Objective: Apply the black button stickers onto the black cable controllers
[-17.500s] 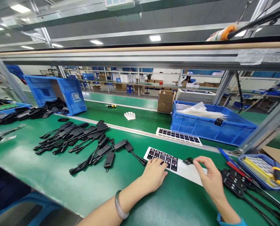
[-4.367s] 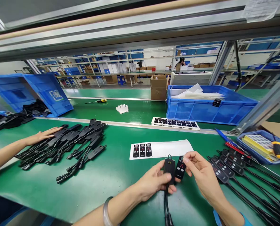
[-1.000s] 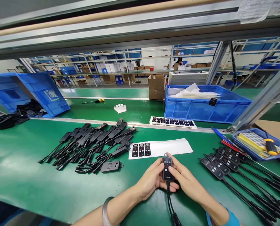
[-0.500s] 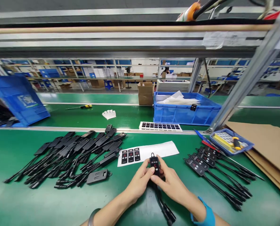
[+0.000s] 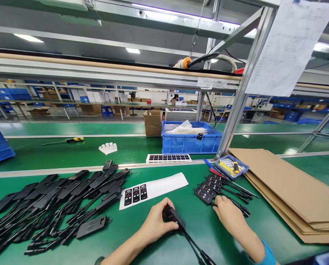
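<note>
My left hand (image 5: 159,221) grips a black controller box (image 5: 178,218) with cables, tilted on its side above the green bench. Its cables trail toward the bottom edge. My right hand (image 5: 228,211) is at the near end of a row of labelled black controllers (image 5: 204,195), fingers bent by the cable end of the closest one; what lies under the fingertips is hidden. Behind my left hand is a white backing sheet (image 5: 167,186) bearing three black labels (image 5: 136,194). To the left, a heap of black controllers (image 5: 78,186) with cables spreads out, a single controller (image 5: 92,227) in front face down.
Farther back are a label strip (image 5: 168,158), a white glove (image 5: 108,148), a screwdriver (image 5: 74,140) and a blue bin (image 5: 190,144). A small blue tray (image 5: 243,170) and stacked cardboard (image 5: 286,191) lie right. A metal post (image 5: 236,117) rises behind the tray.
My right hand has let go of the controller and moved right to the labelled row. The controller in my left hand has turned onto its side. The view has swung right and up.
</note>
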Action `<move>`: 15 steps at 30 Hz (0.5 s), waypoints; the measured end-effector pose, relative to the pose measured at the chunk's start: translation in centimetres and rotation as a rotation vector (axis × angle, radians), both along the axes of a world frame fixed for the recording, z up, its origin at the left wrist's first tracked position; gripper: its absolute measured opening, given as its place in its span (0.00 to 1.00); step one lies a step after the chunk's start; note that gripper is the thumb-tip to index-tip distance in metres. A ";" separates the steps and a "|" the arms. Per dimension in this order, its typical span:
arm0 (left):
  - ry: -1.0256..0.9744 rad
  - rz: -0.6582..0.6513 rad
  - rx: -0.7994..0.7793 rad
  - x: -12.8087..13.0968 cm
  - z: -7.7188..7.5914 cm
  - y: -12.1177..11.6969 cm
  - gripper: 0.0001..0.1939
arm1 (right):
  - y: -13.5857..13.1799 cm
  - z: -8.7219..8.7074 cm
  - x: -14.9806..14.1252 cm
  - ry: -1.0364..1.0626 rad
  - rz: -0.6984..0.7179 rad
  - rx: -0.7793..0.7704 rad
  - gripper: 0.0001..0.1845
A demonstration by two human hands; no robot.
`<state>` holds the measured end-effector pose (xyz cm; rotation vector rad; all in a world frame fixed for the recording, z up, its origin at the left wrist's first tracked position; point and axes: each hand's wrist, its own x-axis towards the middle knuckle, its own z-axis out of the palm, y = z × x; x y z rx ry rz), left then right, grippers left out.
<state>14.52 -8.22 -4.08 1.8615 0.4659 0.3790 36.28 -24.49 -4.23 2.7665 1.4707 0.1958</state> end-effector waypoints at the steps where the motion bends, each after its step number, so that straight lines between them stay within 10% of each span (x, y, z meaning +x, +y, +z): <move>1: 0.029 -0.008 0.092 0.6 0.1 -0.1 0.16 | -0.4 -0.2 -0.1 0.018 0.010 0.004 0.03; 9: 0.011 -0.143 0.356 5.0 -0.6 -0.4 0.19 | -1.1 0.0 -1.3 0.402 0.221 0.210 0.06; 15: 0.040 -0.235 0.448 5.1 -0.6 -0.2 0.32 | -0.3 -1.0 1.1 0.107 0.006 0.267 0.04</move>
